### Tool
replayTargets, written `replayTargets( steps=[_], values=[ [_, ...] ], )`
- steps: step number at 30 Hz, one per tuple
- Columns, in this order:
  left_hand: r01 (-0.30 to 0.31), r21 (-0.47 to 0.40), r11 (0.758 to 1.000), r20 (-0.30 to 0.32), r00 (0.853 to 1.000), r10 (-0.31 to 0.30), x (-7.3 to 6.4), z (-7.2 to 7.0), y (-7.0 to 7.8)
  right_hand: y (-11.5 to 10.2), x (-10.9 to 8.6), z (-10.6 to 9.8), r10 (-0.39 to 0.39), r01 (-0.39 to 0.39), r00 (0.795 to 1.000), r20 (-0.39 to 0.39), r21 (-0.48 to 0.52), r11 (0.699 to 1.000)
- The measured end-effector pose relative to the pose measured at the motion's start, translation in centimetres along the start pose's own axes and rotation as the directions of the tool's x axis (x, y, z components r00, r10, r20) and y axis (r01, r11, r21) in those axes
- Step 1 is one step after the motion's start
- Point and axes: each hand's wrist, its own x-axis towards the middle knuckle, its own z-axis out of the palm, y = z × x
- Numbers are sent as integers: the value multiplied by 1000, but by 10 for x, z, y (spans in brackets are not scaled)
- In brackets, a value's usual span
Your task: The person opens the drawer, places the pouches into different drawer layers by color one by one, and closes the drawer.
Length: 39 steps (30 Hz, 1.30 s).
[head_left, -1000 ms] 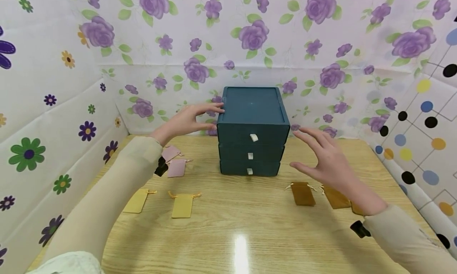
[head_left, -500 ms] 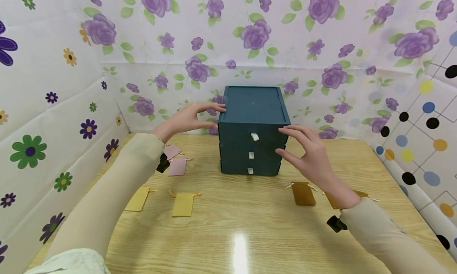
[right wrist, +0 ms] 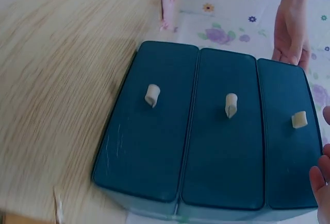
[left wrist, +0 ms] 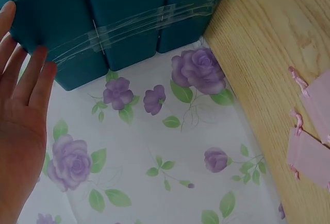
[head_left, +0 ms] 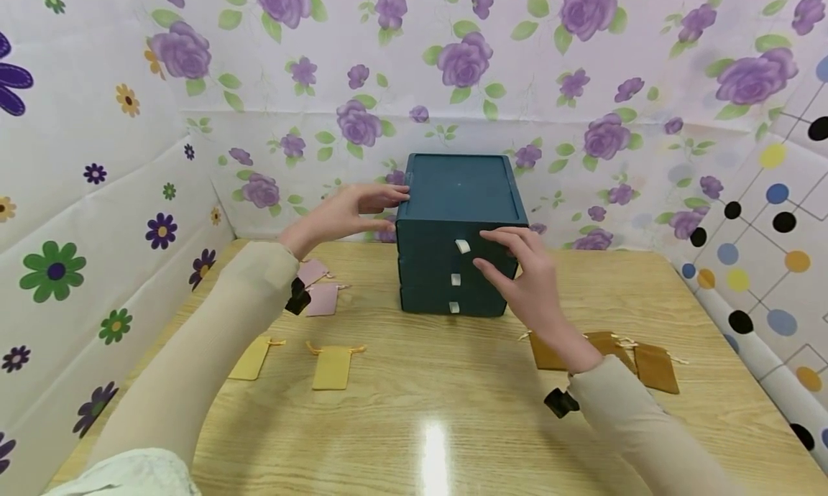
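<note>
Teal drawer box (head_left: 458,223) sits at back centre of the table (head_left: 414,417). Left hand (head_left: 343,212), fingers straight, braces its top-left edge so it won't slide. Right hand (head_left: 527,280), fingers relaxed and holding nothing, hovers by the top pull tab (head_left: 462,246); contact unclear.

Wooden table (head_left: 453,417) amid purple-rose wall sheeting (head_left: 517,65), glossy light glare.

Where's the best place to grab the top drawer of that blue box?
Pinch the small white tab at the middle of the top drawer, coming straight from the front. The drawer face is flat, so probably nothing else offers a hold.
</note>
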Motion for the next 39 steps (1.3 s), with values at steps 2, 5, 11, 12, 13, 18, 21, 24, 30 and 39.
replayTargets(
  steps=[2, 5, 11, 12, 13, 18, 21, 24, 30, 39],
  values=[
    [-14, -39, 999, 6, 1000, 14, 0, 2, 0, 0, -1, 5, 17, -17, 1000, -5, 10, 1000],
    [-34, -87, 996, 5, 999, 35, -1, 5, 1, 1, -2, 11, 29, -28, 999, -16, 18, 999],
    [-56, -112, 992, -20, 998, 54, -1, 8, 3, 4, -3, 21, 24, -24, 999, -30, 10, 1000],
    [-59, -110, 992, -23, 998, 57, -1, 9, 2, 5, -3, 22, 23, -23, 999, -33, 10, 1000],
    [-62, -108, 992, -25, 998, 60, -1, 9, 2, 5, -2, 23, 20, -20, 999, -38, 11, 1000],
    [-70, -110, 992, -28, 997, 67, 2, 8, 0, 7, -2, 29, 15, -14, 998, -67, 19, 1000],
    [-60, -113, 992, -17, 998, 58, 2, 7, -2, 7, -2, 31, 19, -18, 997, -73, 14, 1000],
    [-55, -118, 992, -6, 999, 54, 3, 7, -3, 7, -2, 32, 31, -30, 997, -65, 12, 999],
    [-53, -122, 991, 2, 999, 54, 2, 8, -4, 7, -1, 32, 56, -56, 998, -38, 15, 998],
    [-40, -128, 991, -3, 999, 39, 0, 8, -5, 6, -1, 36, 81, -79, 996, -41, 53, 995]
  ],
)
